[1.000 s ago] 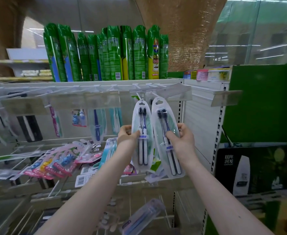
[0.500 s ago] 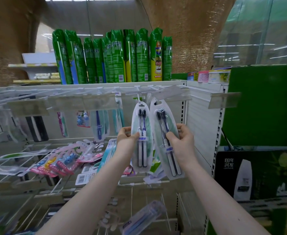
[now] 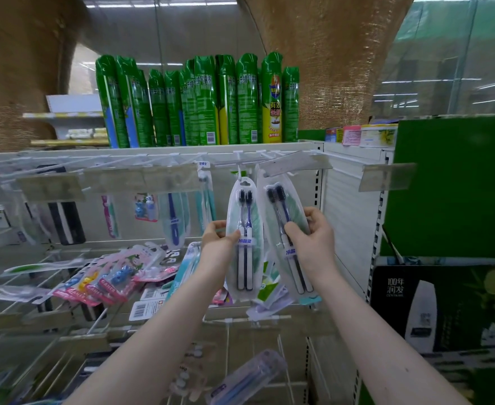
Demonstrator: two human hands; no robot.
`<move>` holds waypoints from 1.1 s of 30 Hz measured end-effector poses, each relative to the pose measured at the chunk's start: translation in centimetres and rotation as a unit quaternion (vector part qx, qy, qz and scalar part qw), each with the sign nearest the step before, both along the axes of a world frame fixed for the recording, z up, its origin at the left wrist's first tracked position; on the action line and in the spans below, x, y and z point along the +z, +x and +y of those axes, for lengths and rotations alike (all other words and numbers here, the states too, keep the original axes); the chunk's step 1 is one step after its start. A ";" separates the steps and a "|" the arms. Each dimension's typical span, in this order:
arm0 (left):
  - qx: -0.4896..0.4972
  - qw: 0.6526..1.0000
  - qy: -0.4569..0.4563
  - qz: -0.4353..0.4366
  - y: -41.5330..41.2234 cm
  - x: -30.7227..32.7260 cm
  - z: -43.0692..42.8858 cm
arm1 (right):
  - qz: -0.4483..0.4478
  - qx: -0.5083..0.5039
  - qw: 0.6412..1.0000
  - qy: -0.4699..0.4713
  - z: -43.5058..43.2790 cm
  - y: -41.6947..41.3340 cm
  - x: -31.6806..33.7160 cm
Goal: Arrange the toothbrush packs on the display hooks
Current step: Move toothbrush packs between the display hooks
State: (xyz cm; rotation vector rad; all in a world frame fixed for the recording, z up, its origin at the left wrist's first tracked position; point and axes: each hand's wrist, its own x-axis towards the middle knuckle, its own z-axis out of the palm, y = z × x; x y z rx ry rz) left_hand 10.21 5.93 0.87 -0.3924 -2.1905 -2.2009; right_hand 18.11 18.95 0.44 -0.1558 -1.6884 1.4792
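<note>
Two toothbrush packs held up at the top row of hooks.

The left hand (image 3: 217, 242) pinches the left pack (image 3: 246, 209) at mid-height, thumb on its front. That pack's top meets a hook (image 3: 241, 170) and seems threaded on. The right hand (image 3: 313, 244) pinches the right pack (image 3: 277, 209), which is tilted. Its top is hidden behind a clear price strip (image 3: 294, 163), so I cannot tell if it is hooked. The job looks partway done: a few hanging packs (image 3: 174, 220) are already up to the left, while a heap of loose packs (image 3: 108, 283) on the wire shelf below is still to hang.
</note>
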 end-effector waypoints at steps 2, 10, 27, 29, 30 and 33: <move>0.000 1.000 -0.002 0.000 -0.1 0.1 0.1 | -0.012 0.004 1.000 0.009 0.2 -0.1 -0.2; 0.002 1.000 -0.005 -0.005 -0.4 0.2 0.2 | -0.010 -0.022 0.999 -0.041 0.9 -0.2 -0.7; 0.013 0.999 -0.029 0.003 -1.4 0.3 1.1 | -0.044 -0.007 0.996 -0.080 1.4 -2.0 -1.0; 0.014 0.999 -0.028 0.002 -1.5 0.2 1.1 | -0.051 0.009 0.996 -0.076 1.4 -2.2 -0.9; 0.014 1.000 -0.026 0.001 -1.6 0.2 1.2 | -0.054 0.016 0.996 -0.075 1.4 -2.3 -0.8; 0.011 1.000 -0.015 -0.004 -1.9 0.0 1.5 | -0.063 0.034 0.995 -0.072 1.7 -2.6 -0.5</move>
